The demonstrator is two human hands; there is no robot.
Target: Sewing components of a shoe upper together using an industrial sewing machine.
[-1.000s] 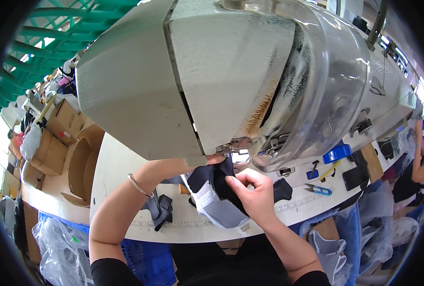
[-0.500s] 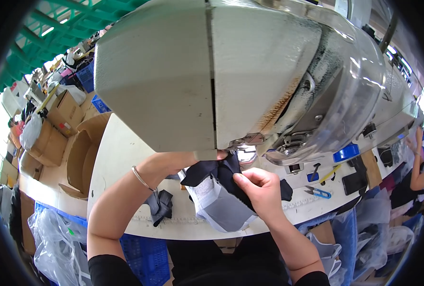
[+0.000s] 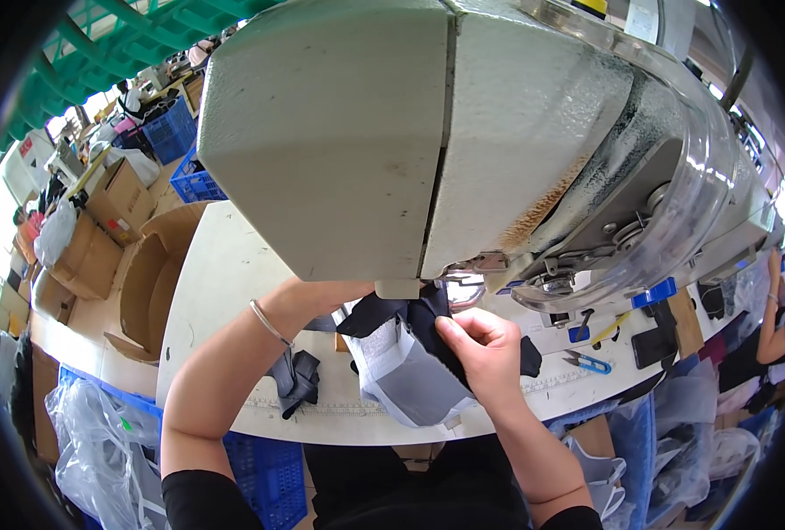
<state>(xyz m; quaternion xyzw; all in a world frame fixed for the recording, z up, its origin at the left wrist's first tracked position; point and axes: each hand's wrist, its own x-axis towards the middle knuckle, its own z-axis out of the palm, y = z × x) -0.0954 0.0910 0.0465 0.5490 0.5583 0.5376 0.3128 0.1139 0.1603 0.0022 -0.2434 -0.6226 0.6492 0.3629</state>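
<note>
A grey and black fabric piece (image 3: 417, 375) with a pale inner side lies at the sewing machine's work area. My right hand (image 3: 488, 344) pinches its black edge between thumb and fingers. Reaching in from the left, my left hand (image 3: 344, 291) goes behind the sewing machine head (image 3: 330, 150); its fingers are hidden there. A bracelet circles that wrist. Beside the left forearm, a dark grey strip of fabric (image 3: 296, 382) lies crumpled on the white table (image 3: 224, 300).
Right of my right hand lie blue thread snips (image 3: 588, 362), a yellow tool (image 3: 610, 328) and a black phone-like slab (image 3: 648, 348). Cardboard boxes (image 3: 149, 291) stand at the left. Plastic bags (image 3: 101, 442) hang below the table edge. A co-worker's arm (image 3: 772, 331) shows far right.
The view has shifted, so the machine head appears further right. Left fingertips that showed beneath the machine head are now hidden. My right hand keeps its pinch on the fabric.
</note>
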